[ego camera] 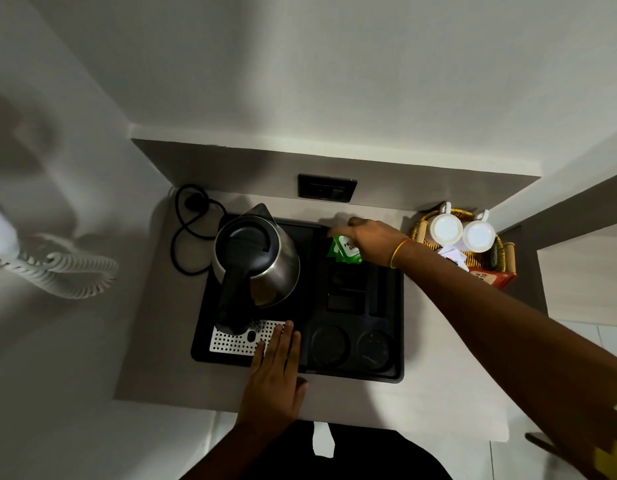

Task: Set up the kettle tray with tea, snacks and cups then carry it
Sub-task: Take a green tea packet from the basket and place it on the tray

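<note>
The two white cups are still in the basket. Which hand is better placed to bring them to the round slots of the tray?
Probably the right hand: it is on the green tea sachets, close to the wicker basket with the white cups. The left hand lies flat on the tray at its near edge, farther away.

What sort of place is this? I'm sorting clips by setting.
Likely a hotel room's tea corner: a steel electric kettle on a black compartmented plastic tray, and a wall-mounted white unit with coiled cord.
</note>
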